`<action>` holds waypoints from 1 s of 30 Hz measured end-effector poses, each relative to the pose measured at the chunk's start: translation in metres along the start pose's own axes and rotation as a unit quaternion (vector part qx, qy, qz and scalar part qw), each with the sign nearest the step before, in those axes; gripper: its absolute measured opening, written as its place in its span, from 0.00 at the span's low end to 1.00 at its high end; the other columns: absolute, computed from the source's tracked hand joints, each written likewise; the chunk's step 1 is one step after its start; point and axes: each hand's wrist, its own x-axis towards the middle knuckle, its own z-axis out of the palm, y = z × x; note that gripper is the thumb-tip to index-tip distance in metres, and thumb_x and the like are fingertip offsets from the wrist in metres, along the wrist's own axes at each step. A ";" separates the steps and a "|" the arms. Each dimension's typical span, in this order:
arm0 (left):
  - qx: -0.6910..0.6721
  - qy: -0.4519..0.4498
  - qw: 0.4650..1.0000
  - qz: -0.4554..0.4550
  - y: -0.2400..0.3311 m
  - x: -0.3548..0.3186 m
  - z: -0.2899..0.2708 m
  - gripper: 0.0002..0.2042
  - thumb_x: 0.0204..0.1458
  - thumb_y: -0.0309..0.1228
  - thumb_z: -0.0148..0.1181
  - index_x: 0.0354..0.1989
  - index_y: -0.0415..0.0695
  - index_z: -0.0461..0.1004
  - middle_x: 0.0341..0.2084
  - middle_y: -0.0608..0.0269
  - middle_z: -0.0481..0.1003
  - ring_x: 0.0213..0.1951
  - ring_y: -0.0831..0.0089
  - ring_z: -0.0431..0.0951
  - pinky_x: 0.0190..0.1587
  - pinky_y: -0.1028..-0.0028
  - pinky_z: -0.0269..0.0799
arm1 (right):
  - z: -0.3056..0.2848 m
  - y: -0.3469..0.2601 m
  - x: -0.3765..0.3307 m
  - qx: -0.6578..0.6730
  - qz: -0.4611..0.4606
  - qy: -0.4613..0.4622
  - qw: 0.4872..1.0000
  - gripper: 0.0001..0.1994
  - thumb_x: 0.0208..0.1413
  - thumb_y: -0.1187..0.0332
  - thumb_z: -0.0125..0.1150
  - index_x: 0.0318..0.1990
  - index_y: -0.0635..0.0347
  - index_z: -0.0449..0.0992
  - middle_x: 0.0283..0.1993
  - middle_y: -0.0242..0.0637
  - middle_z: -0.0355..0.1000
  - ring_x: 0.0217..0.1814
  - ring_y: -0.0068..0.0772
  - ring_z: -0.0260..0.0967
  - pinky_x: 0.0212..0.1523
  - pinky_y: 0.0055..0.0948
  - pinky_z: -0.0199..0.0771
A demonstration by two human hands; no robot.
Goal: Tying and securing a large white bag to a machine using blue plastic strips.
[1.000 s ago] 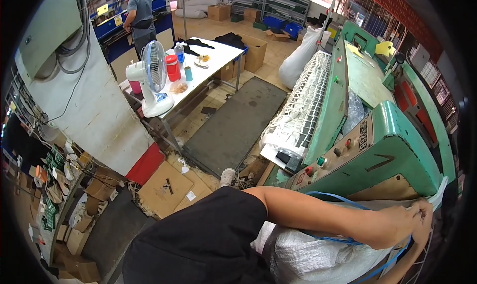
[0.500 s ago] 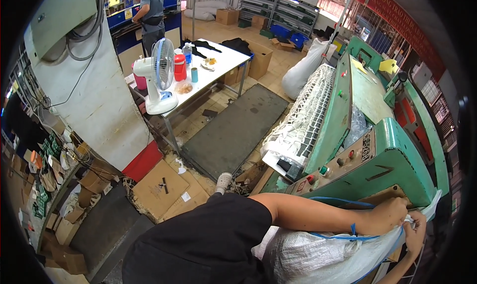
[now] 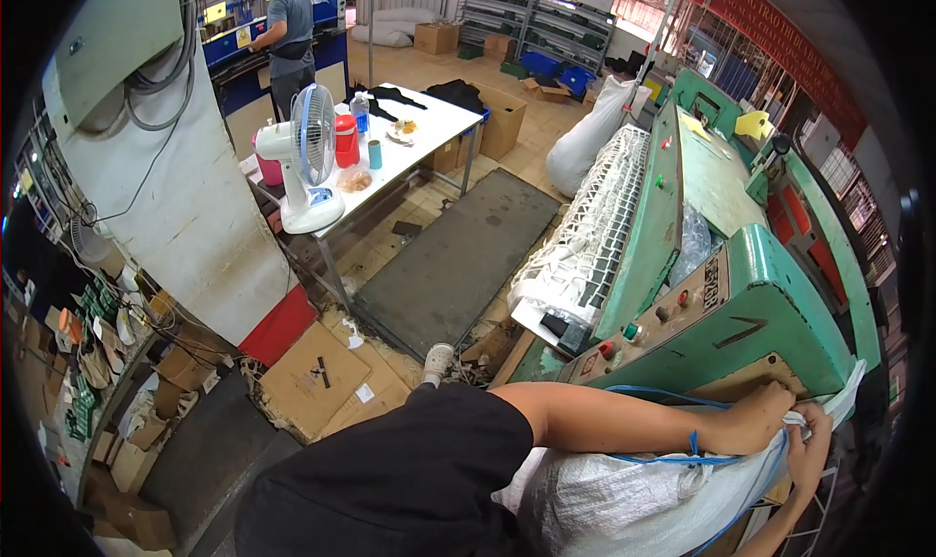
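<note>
A large white woven sack (image 3: 609, 494) bulges at the lower right beside the green machine (image 3: 770, 294). Blue cord (image 3: 694, 445) runs along its upper edge and loops under my left forearm. My left hand (image 3: 756, 421) is closed at the gathered mouth of the sack, its fingertips partly hidden. Just to its right, my right hand (image 3: 809, 448) pinches a bunched, twisted bit of the same white material. The two hands are close together, and a loose flap of the sack rises past them against the machine's end.
Knobs and buttons sit on the machine's control panel (image 3: 648, 328), with a white netted roller (image 3: 590, 235) beyond. A fan (image 3: 312, 157) stands on a white table (image 3: 429, 118). A dark mat (image 3: 463, 255) and flattened cardboard (image 3: 317, 372) lie on the floor. Another person (image 3: 290, 40) stands far left.
The whole view has shifted slightly. Both hands keep their hold at the sack's mouth, with only a small shift of the fingers.
</note>
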 end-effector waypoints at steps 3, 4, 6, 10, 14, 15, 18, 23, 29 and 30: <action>0.047 0.049 0.996 0.051 -0.007 -0.005 0.007 0.09 0.47 0.22 0.57 0.37 0.32 0.71 0.29 0.39 0.74 0.33 0.39 0.75 0.37 0.52 0.69 | 0.001 -0.007 -0.003 0.058 0.022 -0.005 0.998 0.15 0.51 0.80 0.60 0.47 0.63 0.69 0.43 0.40 0.71 0.49 0.44 0.69 0.73 0.55 0.38; 0.048 0.046 0.997 0.050 -0.008 -0.005 0.007 0.09 0.47 0.22 0.57 0.37 0.32 0.71 0.29 0.39 0.74 0.33 0.39 0.75 0.37 0.52 0.69 | 0.000 -0.011 -0.003 -0.002 0.000 -0.008 1.000 0.16 0.51 0.81 0.59 0.49 0.64 0.68 0.43 0.41 0.70 0.49 0.45 0.68 0.72 0.50 0.42; 0.094 -0.048 0.994 0.030 -0.009 -0.004 0.006 0.10 0.48 0.24 0.58 0.37 0.32 0.70 0.27 0.39 0.73 0.31 0.40 0.75 0.35 0.52 0.71 | -0.003 -0.026 -0.002 -0.059 -0.020 -0.012 0.998 0.18 0.51 0.82 0.58 0.51 0.65 0.68 0.43 0.42 0.69 0.49 0.46 0.66 0.71 0.46 0.47; 0.133 -0.070 0.989 0.017 -0.007 0.000 0.009 0.12 0.48 0.26 0.57 0.38 0.31 0.69 0.27 0.40 0.74 0.30 0.43 0.77 0.34 0.54 0.73 | -0.002 -0.041 -0.001 0.003 0.048 0.011 0.999 0.21 0.50 0.85 0.55 0.54 0.66 0.65 0.44 0.45 0.64 0.50 0.45 0.61 0.61 0.33 0.57; 0.197 -0.073 0.977 0.030 -0.005 0.004 0.014 0.12 0.47 0.26 0.57 0.38 0.31 0.70 0.26 0.44 0.76 0.27 0.49 0.80 0.32 0.56 0.75 | 0.002 -0.039 -0.007 0.033 0.029 0.036 0.998 0.21 0.52 0.86 0.52 0.55 0.66 0.64 0.47 0.44 0.62 0.51 0.42 0.60 0.57 0.31 0.61; 0.201 -0.070 0.977 0.015 -0.007 0.005 0.016 0.12 0.47 0.27 0.57 0.38 0.32 0.71 0.25 0.45 0.77 0.26 0.51 0.80 0.32 0.56 0.76 | 0.002 -0.043 -0.007 0.004 0.011 0.038 0.999 0.22 0.53 0.86 0.52 0.56 0.66 0.64 0.48 0.43 0.61 0.52 0.41 0.60 0.57 0.31 0.61; 0.214 -0.050 0.976 0.005 -0.011 0.006 0.016 0.13 0.46 0.28 0.58 0.39 0.32 0.70 0.24 0.45 0.78 0.25 0.51 0.81 0.32 0.57 0.77 | 0.009 -0.046 -0.006 0.002 0.030 0.053 0.998 0.22 0.54 0.86 0.50 0.58 0.66 0.63 0.49 0.44 0.61 0.54 0.42 0.61 0.59 0.31 0.61; 0.217 -0.068 0.974 0.021 -0.001 0.006 0.022 0.10 0.44 0.29 0.58 0.31 0.33 0.75 0.22 0.45 0.78 0.27 0.51 0.81 0.31 0.56 0.77 | 0.008 -0.052 -0.027 0.016 0.078 0.141 0.987 0.20 0.54 0.84 0.51 0.56 0.69 0.67 0.50 0.47 0.67 0.58 0.47 0.66 0.60 0.35 0.63; 0.264 -0.147 0.952 -0.056 -0.008 0.017 0.023 0.09 0.50 0.30 0.58 0.27 0.43 0.84 0.27 0.47 0.81 0.33 0.53 0.84 0.32 0.57 0.79 | 0.017 -0.054 -0.023 -0.162 -0.001 0.149 0.976 0.15 0.44 0.81 0.56 0.42 0.66 0.78 0.40 0.49 0.74 0.47 0.54 0.71 0.52 0.43 0.68; 0.317 -0.128 0.939 -0.048 -0.016 0.024 0.004 0.09 0.51 0.31 0.58 0.27 0.45 0.84 0.28 0.51 0.82 0.34 0.56 0.84 0.33 0.59 0.80 | 0.031 -0.063 0.000 -0.139 -0.005 0.132 0.981 0.14 0.43 0.80 0.57 0.40 0.64 0.78 0.39 0.47 0.75 0.46 0.53 0.71 0.48 0.42 0.68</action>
